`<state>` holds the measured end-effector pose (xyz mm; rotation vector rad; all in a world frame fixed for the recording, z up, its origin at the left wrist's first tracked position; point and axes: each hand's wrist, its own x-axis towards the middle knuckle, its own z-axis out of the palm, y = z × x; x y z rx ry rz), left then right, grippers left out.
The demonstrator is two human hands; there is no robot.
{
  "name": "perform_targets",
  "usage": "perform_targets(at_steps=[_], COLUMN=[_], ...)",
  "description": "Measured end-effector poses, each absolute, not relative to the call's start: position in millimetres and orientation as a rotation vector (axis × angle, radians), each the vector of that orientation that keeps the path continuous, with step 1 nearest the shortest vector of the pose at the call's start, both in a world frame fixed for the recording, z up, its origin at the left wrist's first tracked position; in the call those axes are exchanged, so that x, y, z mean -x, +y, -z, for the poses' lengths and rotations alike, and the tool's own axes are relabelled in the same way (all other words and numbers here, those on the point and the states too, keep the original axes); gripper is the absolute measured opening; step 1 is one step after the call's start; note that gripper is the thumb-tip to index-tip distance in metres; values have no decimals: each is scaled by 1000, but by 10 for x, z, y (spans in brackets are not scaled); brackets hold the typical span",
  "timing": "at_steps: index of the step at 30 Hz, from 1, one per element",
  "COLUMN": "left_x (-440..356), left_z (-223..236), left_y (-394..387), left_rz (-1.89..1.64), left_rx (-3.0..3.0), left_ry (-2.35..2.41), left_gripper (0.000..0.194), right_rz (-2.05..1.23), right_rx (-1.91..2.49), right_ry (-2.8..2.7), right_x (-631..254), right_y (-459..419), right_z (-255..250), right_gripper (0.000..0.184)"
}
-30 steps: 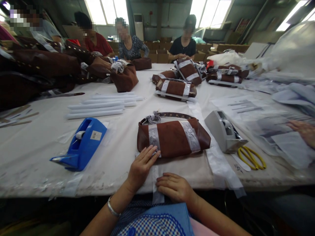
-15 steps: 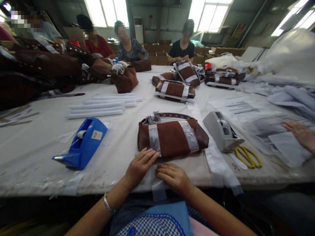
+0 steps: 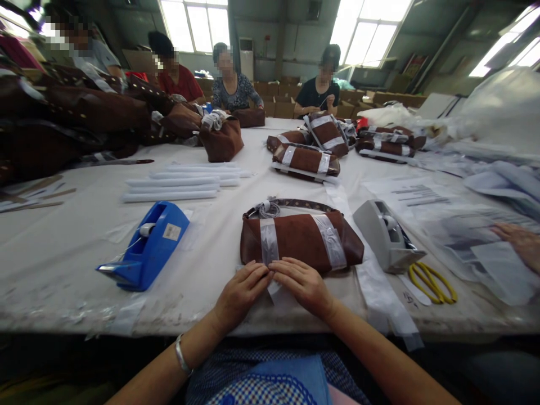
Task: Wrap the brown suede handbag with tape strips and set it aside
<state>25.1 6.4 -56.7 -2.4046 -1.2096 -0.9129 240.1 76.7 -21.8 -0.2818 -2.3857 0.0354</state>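
Observation:
A brown handbag (image 3: 293, 239) lies on the table in front of me, with two bands of shiny translucent film (image 3: 269, 241) around it. Its studded strap (image 3: 307, 203) arches behind. My left hand (image 3: 244, 289) is closed at the bag's front edge, at the foot of the left band, fingers bent and together. Beside it my right hand (image 3: 301, 284) is also closed, its fingertips meeting the left ones. A translucent plastic strip (image 3: 278, 293) comes out below the fingers, pinched against the bag. The thumbs are hidden.
A blue tape dispenser (image 3: 147, 247) stands at left, a grey one (image 3: 383, 236) at right beside yellow-handled scissors (image 3: 432, 283). White rolls (image 3: 172, 188) and banded bags (image 3: 306, 160) lie farther back. Another person's hand (image 3: 521, 242) rests on plastic bags at right. Several people sit opposite.
My right hand has moved up to the bag's front edge and joined the left. The strip that hung over the table edge has come up with it. The view has shifted slightly.

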Motion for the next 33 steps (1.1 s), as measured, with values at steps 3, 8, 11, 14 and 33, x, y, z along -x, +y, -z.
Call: perform_targets(at_steps=[3,8,11,14,33], left_x=[-272,-345,-415,-488,-481], left_z=[551,470,483,546,485], left_y=[43,17,50,89,1], left_rz=[953,1166,1243,1268,1428], left_rx=[2450,2435,2293,2169,2304], left_ry=[-1271,-1473,-1611,-1752,-1928], left_gripper=[36,42,49,53,77], right_rz=[-39,-105,-120,-107,-239], right_rx=[361,545,620,676,378], right_ry=[-2416,-2447,-2452,-2446,-2233], right_x=[-2352,-2294,-2257,-2227,-2378], right_y=[837,876,882,884,797], right_z=[215,220,210,200,204], right_gripper=[27,23,19,18,19])
